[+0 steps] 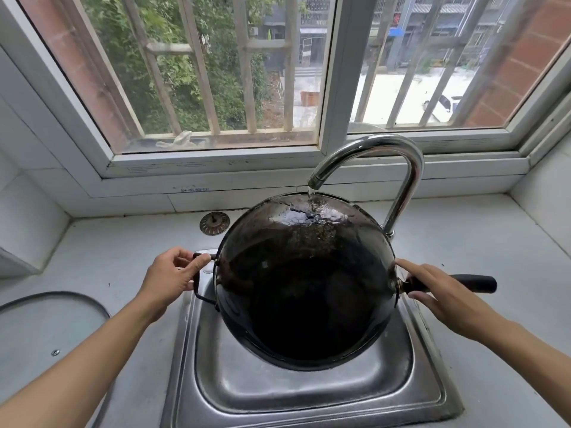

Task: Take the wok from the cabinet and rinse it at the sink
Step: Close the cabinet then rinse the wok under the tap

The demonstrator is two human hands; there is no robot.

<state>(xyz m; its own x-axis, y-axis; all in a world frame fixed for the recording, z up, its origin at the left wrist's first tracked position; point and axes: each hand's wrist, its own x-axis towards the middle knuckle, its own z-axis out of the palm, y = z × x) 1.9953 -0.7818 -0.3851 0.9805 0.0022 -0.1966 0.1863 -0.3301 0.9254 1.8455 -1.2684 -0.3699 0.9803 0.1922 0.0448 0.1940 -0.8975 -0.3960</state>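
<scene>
A black wok [306, 291] is tilted over the steel sink [309, 393], its hollow facing me. Water runs from the chrome tap [386, 156] onto the wok's far inner wall. My left hand [173, 276] grips the wire loop handle on the wok's left side. My right hand [438, 291] holds the long black handle [472, 283] close to the wok's rim, with the forefinger stretched along the rim.
A round metal sink strainer [214, 223] lies on the counter behind the sink. A glass lid [46, 329] lies flat at the left. The barred window [216, 72] and its sill run behind the tap. Grey counter surrounds the sink.
</scene>
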